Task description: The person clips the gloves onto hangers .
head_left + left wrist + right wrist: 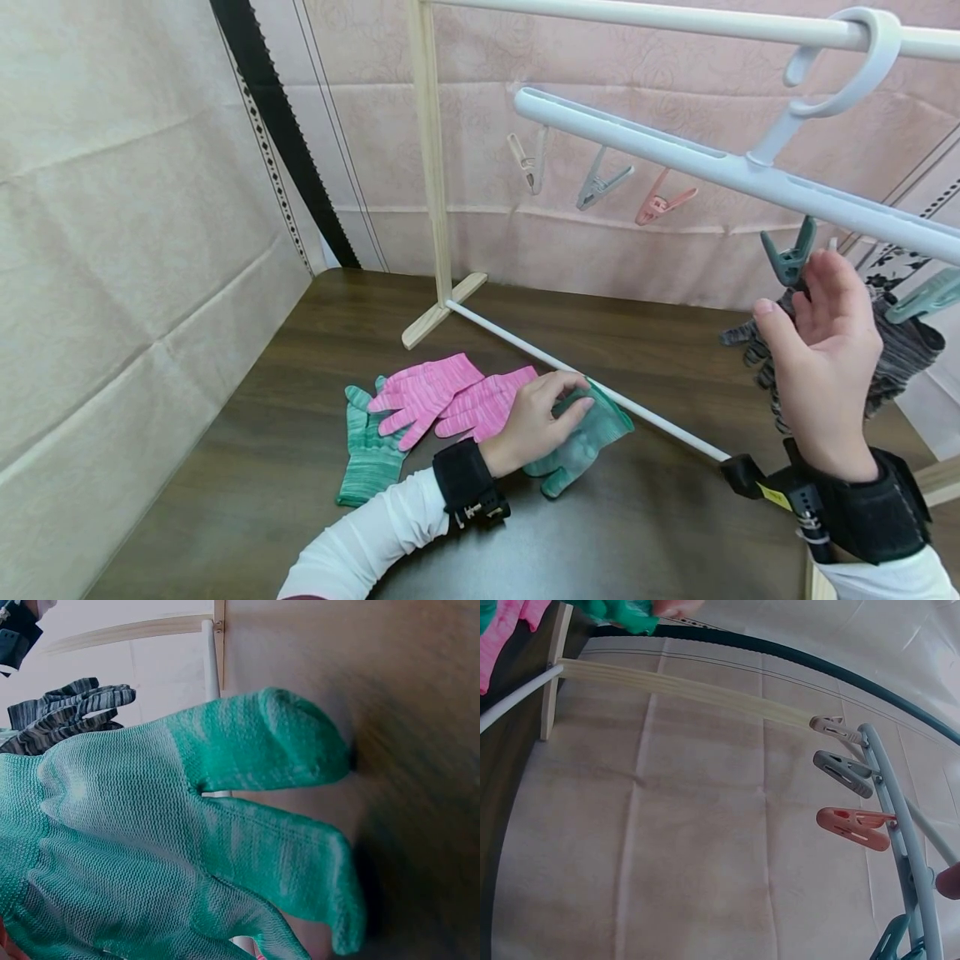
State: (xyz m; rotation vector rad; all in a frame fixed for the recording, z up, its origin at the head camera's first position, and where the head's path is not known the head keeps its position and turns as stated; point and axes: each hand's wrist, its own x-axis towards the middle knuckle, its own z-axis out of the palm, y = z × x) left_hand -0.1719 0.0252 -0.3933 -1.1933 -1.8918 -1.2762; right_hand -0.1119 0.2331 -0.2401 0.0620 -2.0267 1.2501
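Glove (588, 437), green knit, left fingers (558, 384) pinching it, right fingers (836, 283) apart near plastic clip (790, 267)

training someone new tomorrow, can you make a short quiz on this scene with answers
1. Which hand holds a green glove?
2. True or false: the pink gloves are clipped to the hanger.
3. Fill in the blank: the hanger's hook loops over the ____ of the wooden-legged stand.

Key:
1. The left hand, with its fingers at the cuff.
2. False; the pink gloves lie on the table.
3. Top rail.
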